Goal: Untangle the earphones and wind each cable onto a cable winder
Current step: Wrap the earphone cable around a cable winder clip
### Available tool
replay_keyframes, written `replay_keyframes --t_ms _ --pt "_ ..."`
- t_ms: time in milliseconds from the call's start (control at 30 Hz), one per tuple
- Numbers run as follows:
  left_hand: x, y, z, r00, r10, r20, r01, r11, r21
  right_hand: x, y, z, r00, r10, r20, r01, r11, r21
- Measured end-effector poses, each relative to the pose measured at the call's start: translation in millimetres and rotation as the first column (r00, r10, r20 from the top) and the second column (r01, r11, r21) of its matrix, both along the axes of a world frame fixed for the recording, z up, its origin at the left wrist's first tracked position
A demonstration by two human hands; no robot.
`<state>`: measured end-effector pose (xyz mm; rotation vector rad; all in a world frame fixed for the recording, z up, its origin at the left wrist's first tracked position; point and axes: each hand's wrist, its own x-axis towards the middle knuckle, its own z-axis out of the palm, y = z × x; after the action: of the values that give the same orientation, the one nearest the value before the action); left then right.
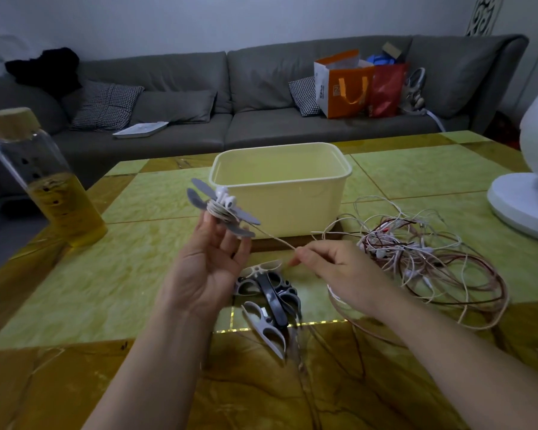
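Left hand [205, 265]: its fingers [227, 240] curl up and grip a grey winder [222, 209], held above the surface [106, 274] in front of the box [280, 187]. White cable [277, 240] is wrapped round the winder's core, with earbuds on top. Right hand [336, 271]: thumb and forefinger pinch the cable, which runs taut from the winder. Past the pinch the hand hides it. The left palm partly covers the spare winders [271, 299]. To the right lies the tangle [416, 256] of white and red leads, too knotted to count. The fan [528, 193] is cut off at the frame's edge.
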<state>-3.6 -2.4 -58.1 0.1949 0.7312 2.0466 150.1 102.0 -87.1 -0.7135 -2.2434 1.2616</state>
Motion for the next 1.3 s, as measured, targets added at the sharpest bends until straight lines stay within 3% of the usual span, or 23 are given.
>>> replay_keyframes --t_ms 167,300,367,433,533,600,733,767,833,967,1067,1167,1300 --pt "1.0 3.3 -6.5 0.993 0.109 0.041 -0.108 0.994 -0.033 4.8 4.8 3.6 0.998 0.008 0.061 -0.016 0.992 0.122" --pt "3.9 6.6 -10.7 0.995 0.062 -0.074 -0.068 0.993 -0.091 10.3 12.7 1.5 0.977 -0.090 0.195 0.050 0.978 0.202" --pt "8.4 7.3 -11.6 0.992 0.022 -0.125 -0.033 0.996 -0.088 13.2 16.1 0.8 0.964 -0.203 0.172 0.140 0.937 0.320" --pt "15.2 7.9 -12.3 0.987 -0.004 -0.158 -0.010 0.996 -0.089 13.4 11.0 3.9 0.974 -0.195 0.115 0.144 0.926 0.349" --pt "22.4 10.1 -13.4 0.984 -0.017 -0.176 0.002 0.996 -0.084 6.2 -5.2 6.4 0.999 0.011 0.031 -0.012 0.999 0.037" --pt "24.6 11.3 -14.4 0.980 -0.020 -0.196 0.004 0.997 -0.081 -1.2 -13.4 1.2 0.991 0.121 -0.055 -0.128 0.981 -0.146" --pt "24.6 14.2 -17.8 0.974 -0.006 -0.227 -0.016 0.995 -0.094 -7.1 -19.9 1.2 0.986 0.108 -0.123 -0.143 0.934 -0.326" --pt "23.8 14.8 -18.5 0.974 0.002 -0.225 -0.024 0.995 -0.096 -6.2 -20.7 3.0 0.993 0.071 -0.095 -0.095 0.959 -0.267" --pt "22.9 15.2 -19.5 0.977 0.017 -0.213 -0.039 0.994 -0.099 -3.5 -19.1 3.1 1.000 -0.002 0.003 0.001 1.000 0.029" --pt "24.7 15.3 -23.6 0.960 0.034 -0.278 -0.085 0.981 -0.175 1.4 -14.9 3.7 0.989 -0.043 0.143 -0.034 0.867 0.497" --pt "25.6 14.2 -26.7 0.897 0.041 -0.440 -0.162 0.957 -0.240 4.2 -13.3 7.9 0.988 -0.059 0.140 -0.038 0.799 0.601" --pt "26.6 11.9 -25.7 0.790 -0.018 -0.613 -0.193 0.941 -0.278 6.8 -12.8 13.2 0.999 -0.045 0.024 0.024 0.825 0.565" --pt "32.5 8.9 -23.5 0.475 -0.218 -0.852 -0.207 0.914 -0.349 11.9 -3.2 20.4 0.995 -0.083 -0.063 0.103 0.865 0.492"
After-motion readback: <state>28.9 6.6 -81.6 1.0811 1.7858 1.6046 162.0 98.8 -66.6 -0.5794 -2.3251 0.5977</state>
